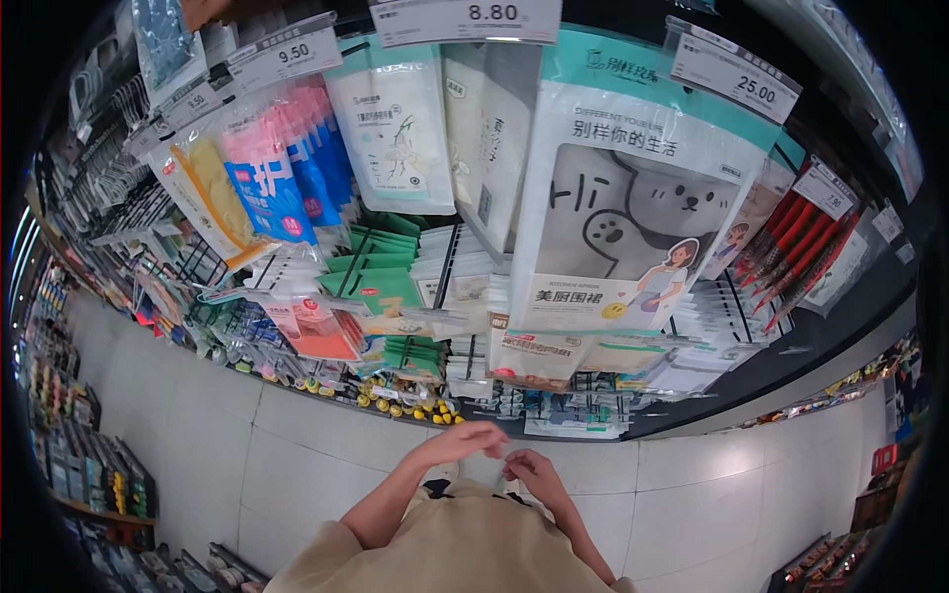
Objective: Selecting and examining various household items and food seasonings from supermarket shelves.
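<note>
My left hand (467, 440) and my right hand (530, 470) are close together in front of my body, above the tiled floor, with fingers loosely bent. No object shows in either; the inner fingers are partly hidden. Beyond them rises a shop rack with a packaged kitchen apron (637, 215) hanging in front, right of centre. Left of it hang a white glove packet (395, 133) and blue and pink packs of gloves (270, 185). Green packets (389, 296) and a packet of baking paper (537, 356) hang lower down. Neither hand touches the goods.
Metal hooks and price tags (467, 21) jut from the rack. Red packets (801, 252) hang at its right side. Stocked shelves (100, 474) stand at the lower left, another display (834, 560) at the lower right. Pale floor tiles (319, 459) lie between them.
</note>
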`<state>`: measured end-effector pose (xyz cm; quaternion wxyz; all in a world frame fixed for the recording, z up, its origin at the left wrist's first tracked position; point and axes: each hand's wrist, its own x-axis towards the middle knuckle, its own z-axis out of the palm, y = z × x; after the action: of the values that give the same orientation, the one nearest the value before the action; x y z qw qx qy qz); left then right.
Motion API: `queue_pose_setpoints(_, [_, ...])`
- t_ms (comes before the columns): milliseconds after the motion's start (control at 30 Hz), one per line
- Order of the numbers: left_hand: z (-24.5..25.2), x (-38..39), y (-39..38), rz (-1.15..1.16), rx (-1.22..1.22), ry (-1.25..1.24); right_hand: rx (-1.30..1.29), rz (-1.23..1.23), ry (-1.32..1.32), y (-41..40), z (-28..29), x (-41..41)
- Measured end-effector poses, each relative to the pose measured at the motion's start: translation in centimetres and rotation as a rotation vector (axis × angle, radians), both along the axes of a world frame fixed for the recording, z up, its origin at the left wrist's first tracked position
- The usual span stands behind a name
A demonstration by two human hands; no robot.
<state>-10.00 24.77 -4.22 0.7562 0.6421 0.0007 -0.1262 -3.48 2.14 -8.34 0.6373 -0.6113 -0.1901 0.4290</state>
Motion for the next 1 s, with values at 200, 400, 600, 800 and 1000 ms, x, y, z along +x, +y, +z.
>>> queue_pose_setpoints(200, [14.3,5.2,-10.4,-0.67,-0.095,-0.277,0.117,0.362,0.407,9.4,5.0,-1.4])
queue_pose_setpoints(400, [13.5,3.2,-14.7,-0.766,0.011,-0.377,0.04,0.734,-0.03,12.4,8.8,-2.3])
queue_pose_setpoints(600, [11.9,3.2,-14.2,-0.76,0.012,-0.402,0.078,0.51,0.237,13.2,9.9,-3.9])
queue_pose_setpoints(800, [13.6,1.6,-14.1,-0.81,0.061,-0.529,0.003,0.659,0.175,14.0,8.1,-3.3])
queue_pose_setpoints(1000, [11.9,1.1,-13.2,-0.817,0.081,-0.476,-0.063,0.429,0.099,14.9,10.6,-5.5])
